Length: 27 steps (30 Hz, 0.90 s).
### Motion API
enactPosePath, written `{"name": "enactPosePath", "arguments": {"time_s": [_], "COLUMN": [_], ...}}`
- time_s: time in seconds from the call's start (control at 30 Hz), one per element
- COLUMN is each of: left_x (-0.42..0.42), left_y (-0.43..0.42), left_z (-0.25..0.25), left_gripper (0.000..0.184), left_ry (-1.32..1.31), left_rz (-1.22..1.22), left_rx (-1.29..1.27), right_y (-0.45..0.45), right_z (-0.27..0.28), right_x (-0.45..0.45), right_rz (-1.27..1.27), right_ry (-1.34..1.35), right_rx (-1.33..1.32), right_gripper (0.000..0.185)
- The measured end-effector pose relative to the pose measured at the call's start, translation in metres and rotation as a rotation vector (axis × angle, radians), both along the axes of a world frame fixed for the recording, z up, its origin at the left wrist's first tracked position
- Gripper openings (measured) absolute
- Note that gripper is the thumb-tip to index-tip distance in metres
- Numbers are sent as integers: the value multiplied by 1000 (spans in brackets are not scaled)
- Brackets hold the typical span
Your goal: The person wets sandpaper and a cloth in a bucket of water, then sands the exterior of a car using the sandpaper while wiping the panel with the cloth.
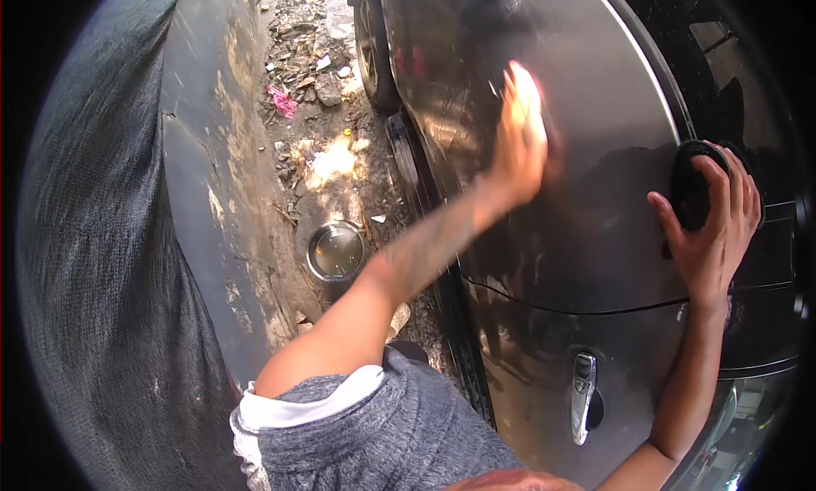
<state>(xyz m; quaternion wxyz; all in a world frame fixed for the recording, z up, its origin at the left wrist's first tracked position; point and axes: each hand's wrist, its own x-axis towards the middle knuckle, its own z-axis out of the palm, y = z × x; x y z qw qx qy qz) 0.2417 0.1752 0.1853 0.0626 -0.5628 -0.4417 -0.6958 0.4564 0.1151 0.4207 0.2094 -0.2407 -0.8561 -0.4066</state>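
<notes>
My left hand (520, 142) lies against the dark, shiny front side panel of a car (586, 91), with its fingers stretched out; it is slightly blurred and partly in glare. I see nothing held in it. My right hand (722, 210) rests over the black side mirror (693, 181), fingers curled across the housing and thumb spread to the left. Part of the mirror is hidden under the palm. Below it, a chrome door handle (583, 397) sits on the car door (527, 355).
A round container of murky water (337, 251) stands on the littered ground (327, 168) between car and wall. The worn wall (200, 151) runs close on the left, with dark fabric (102, 236) hanging over it. A front wheel (371, 45) and pink scrap (281, 102) lie farther ahead.
</notes>
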Motion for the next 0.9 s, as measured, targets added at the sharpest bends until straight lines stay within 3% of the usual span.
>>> {"name": "enactPosePath", "arguments": {"time_s": [0.03,0.07,0.1,0.17,0.23,0.3,0.4,0.43,0.47,0.5,0.57,0.6,0.63,0.77,0.83,0.9], "left_x": [43,60,50,-7,-34,-88,3,37,48,34,-16,-47,-69,9,74,48], "left_y": [-42,-70,-65,-2,56,101,-7,-37,-51,-37,12,43,98,-4,-74,-52], "left_z": [-5,-25,-22,3,52,17,-16,-27,-53,-40,-7,0,-11,-25,-56,-46], "left_gripper": [63,67,63,61,61,60,59,61,61,61,60,59,60,61,61,62], "left_ry": [-109,106,124,71,-738,-190,-6,-26,89,81,26,-84,-237,-75,27,-9], "left_rz": [-191,-302,-287,-14,-643,64,-40,-92,-165,-145,153,91,29,15,-163,-138], "left_rx": [-84,-76,-89,49,487,-69,68,-167,-22,4,-45,224,192,5,-32,-101], "right_y": [1,1,1,-1,-1,2,-2,-1,1,1,-2,-1,-1,-4,-1,-1], "right_z": [-1,0,1,-1,-2,-1,-4,0,1,2,0,-1,0,-2,-1,2], "right_x": [-1,-3,-4,-3,-2,-2,-2,-3,-3,-5,-5,-4,-5,-5,-5,-10], "right_rz": [6,12,8,-6,-4,-4,14,22,39,58,34,43,37,14,35,35], "right_ry": [23,29,21,-2,20,33,34,29,22,11,41,50,41,31,31,17], "right_rx": [2,13,18,-1,19,8,-10,4,-5,21,-20,-16,-23,-10,0,8], "right_gripper": [53,53,51,48,44,43,41,40,38,38,36,35,35,35,34,33]}}
